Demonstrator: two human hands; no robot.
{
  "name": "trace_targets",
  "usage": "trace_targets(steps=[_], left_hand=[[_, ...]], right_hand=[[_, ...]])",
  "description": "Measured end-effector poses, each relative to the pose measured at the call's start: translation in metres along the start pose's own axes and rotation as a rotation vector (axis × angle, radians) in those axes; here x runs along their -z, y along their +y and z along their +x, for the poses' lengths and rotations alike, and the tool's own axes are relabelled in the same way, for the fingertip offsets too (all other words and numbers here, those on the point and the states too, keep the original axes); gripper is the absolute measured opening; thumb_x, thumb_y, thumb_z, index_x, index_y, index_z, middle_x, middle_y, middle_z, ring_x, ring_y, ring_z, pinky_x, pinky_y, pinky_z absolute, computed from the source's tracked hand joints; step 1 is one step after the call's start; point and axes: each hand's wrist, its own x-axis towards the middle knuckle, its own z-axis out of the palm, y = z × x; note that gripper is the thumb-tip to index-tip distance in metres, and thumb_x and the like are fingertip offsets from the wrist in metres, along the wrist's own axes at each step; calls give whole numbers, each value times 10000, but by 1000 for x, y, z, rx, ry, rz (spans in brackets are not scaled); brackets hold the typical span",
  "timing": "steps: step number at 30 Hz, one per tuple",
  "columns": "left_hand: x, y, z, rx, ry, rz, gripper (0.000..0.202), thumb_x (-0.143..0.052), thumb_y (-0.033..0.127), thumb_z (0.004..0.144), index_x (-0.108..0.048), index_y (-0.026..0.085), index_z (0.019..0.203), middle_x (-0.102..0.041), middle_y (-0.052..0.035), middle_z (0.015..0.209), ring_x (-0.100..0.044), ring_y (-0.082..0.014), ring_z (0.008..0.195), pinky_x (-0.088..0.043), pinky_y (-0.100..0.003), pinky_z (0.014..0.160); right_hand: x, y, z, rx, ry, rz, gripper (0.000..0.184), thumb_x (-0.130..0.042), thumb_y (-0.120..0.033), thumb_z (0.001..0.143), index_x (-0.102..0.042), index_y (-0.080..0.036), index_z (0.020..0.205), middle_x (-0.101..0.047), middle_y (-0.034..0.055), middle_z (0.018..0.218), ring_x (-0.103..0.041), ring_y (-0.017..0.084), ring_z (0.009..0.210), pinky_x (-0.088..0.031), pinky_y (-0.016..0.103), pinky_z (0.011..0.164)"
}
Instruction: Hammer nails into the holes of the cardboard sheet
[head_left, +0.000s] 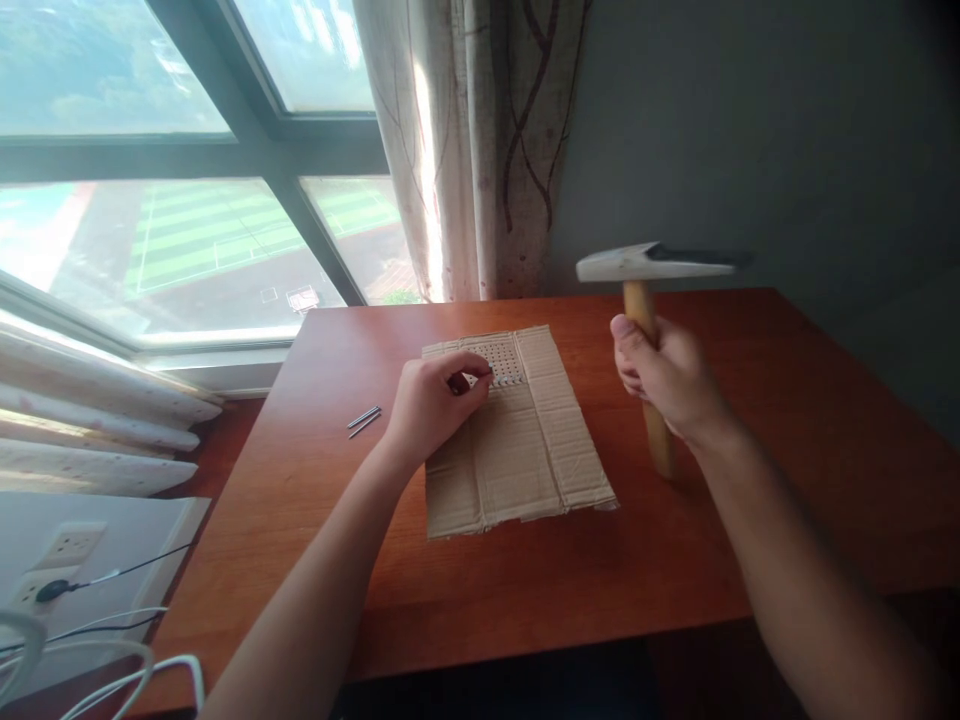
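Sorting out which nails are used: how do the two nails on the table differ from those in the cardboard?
The loose nails lie flat on the table, full length showing; the cardboard nails sit in a tight grid, only heads showing. The loose nails lie untouched; the left hand pinches at the cardboard nails. Both look metallic.

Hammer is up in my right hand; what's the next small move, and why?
Probably shift the hammer leftward until its head is over the nail grid. It is raised beside the cardboard, not above it, while the left hand pinches at that grid.
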Motion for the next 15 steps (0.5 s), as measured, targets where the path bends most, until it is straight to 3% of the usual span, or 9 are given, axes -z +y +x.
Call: trace_targets(steps=[3,7,11,15], left_hand=[[0,-1,0,-6,-12,4,58,-672,179,786,-727,186,801,-692,18,652,-573,-94,543,-476,-216,573],[-1,-1,1,-1,-16,6,62,-668,178,784,-729,190,791,-699,21,660,-575,-96,543,-473,-219,572],[-1,0,1,-5,-11,0,68,-665,179,786,-731,191,787,-710,18,676,-585,-102,561,-472,-221,575],[-2,-2,1,-7,-5,-26,69,-662,182,783,-730,191,791,-726,13,708,-591,-106,575,-470,-223,572]], right_hand=[[0,-4,-2,-72,-234,-196,516,-539,-697,892,-483,-204,749,-432,-59,582,-337,69,461,-245,216,409],[-5,-24,-2,-39,-465,-383,550,-456,-694,931,-514,-192,712,-477,-25,614,-399,98,533,-307,244,487],[-12,-54,0,37,-558,-434,538,-459,-674,939,-485,-202,681,-492,-11,645,-422,114,571,-322,262,521],[-17,-67,2,72,-594,-461,546,-397,-666,966,-484,-205,686,-501,-6,653,-434,120,576,-333,270,544]])
